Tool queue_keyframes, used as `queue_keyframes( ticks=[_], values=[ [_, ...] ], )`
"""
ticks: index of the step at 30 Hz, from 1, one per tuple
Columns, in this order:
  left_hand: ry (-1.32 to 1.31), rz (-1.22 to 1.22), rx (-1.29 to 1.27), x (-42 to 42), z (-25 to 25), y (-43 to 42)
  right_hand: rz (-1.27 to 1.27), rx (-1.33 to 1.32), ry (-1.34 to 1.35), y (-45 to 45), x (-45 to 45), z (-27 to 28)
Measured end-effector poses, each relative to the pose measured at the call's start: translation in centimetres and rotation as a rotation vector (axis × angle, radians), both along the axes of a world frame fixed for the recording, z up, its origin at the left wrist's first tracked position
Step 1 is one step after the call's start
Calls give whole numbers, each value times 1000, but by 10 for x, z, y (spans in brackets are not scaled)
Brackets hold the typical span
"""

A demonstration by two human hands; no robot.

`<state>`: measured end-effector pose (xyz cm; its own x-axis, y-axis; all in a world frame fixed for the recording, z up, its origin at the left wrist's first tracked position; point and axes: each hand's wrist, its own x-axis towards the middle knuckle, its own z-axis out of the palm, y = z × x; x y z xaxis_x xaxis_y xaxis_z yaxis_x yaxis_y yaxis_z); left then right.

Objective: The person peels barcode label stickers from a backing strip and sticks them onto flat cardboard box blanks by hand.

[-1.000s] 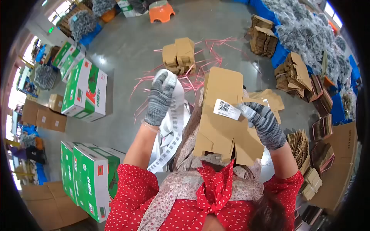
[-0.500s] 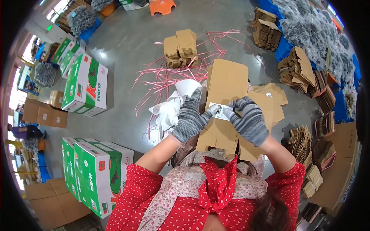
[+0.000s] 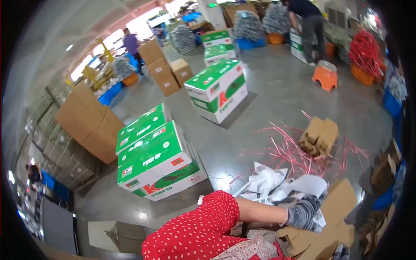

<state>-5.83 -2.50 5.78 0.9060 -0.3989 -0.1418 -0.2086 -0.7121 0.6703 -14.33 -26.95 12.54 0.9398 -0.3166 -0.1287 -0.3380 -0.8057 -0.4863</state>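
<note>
My left hand (image 3: pixel 305 213), in a grey striped knit glove, rests over flat brown cardboard (image 3: pixel 340 201) at the lower right. Its fingers stretch toward a curled white paper strip (image 3: pixel 310 185), blurred by motion. A white printed label (image 3: pixel 320 221) lies at the edge of this hand, against the cardboard. Only a small striped piece of my right hand (image 3: pixel 340 252) shows at the bottom edge; its fingers and anything in them are hidden. More crumpled white paper (image 3: pixel 264 180) lies on the floor beyond my left wrist.
Green-and-white printed cartons (image 3: pixel 158 162) stand on the left, with another carton (image 3: pixel 219 93) farther off. Pink straps (image 3: pixel 281 151) spread around a cardboard stack (image 3: pixel 320 134). An orange stool (image 3: pixel 325 76) stands farther back. Two people (image 3: pixel 307 26) (image 3: pixel 131 45) are in the background.
The view has swung left, bringing more cartons and people into sight. My hands and the cardboard have shifted to the lower right of the picture, with my right hand mostly out of frame.
</note>
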Motion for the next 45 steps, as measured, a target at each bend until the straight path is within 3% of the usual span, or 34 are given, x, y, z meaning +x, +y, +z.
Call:
queue_keyframes(
  ticks=[2,5,6,9,10,11,12,13,14,15,16,17,18,21,23,24,25,27,28,30,32,33,35,39,42,45],
  values=[
    [-108,101,-57,-5,-28,-8,-58,57,12,3,4,0],
    [-300,230,-184,2,-40,-13,-62,117,-192,-16,5,-34],
    [-184,211,-177,3,-32,-10,-65,117,-204,-15,9,-36],
    [130,115,-161,-3,1,11,99,474,-480,-15,7,-47],
    [215,52,-159,-1,6,14,158,582,-637,-43,25,-82],
    [-295,204,-173,-5,-7,6,195,658,-808,-54,30,-91],
    [105,244,-481,8,-19,2,42,756,-792,-71,19,-100],
    [-253,93,-65,16,-22,9,-109,856,-797,-65,19,-78],
    [-588,-46,152,32,-55,29,-223,784,-783,-98,14,-97],
    [-538,-280,576,45,-24,30,-452,751,-879,-128,18,-125],
    [-580,-363,539,51,-32,38,-567,836,-914,-158,18,-153],
    [-552,-113,41,56,-53,48,-662,931,-943,-188,21,-181],
    [-457,151,-444,59,-53,52,-702,841,-880,-228,21,-219],
    [-337,180,-595,68,-32,54,-913,497,-536,-285,14,-305],
    [-409,197,-515,75,-19,53,-890,-167,-374,-317,20,-371],
    [-408,185,-527,77,-10,45,-901,-176,-380,-306,15,-319],
    [-435,183,-554,79,1,38,-578,609,-689,-220,39,-237],
    [-489,178,-597,82,26,27,-251,808,-678,-133,61,-136],
    [-485,168,-594,83,41,18,-57,786,-708,-85,67,-89],
    [-607,106,-633,83,70,-5,197,844,-670,-15,81,-53],
    [-608,98,-617,87,97,-21,385,819,-866,40,103,-54],
    [-612,100,-601,88,108,-26,422,829,-926,66,100,-21],
    [-616,103,-585,83,120,-27,394,805,-896,81,108,-8],
    [-426,85,-828,71,141,-16,350,709,-849,84,115,0],
    [-174,-108,-546,61,149,2,351,617,-872,82,117,0],
    [-215,-72,-567,65,132,5,392,436,-952,84,117,-1]
  ],
)
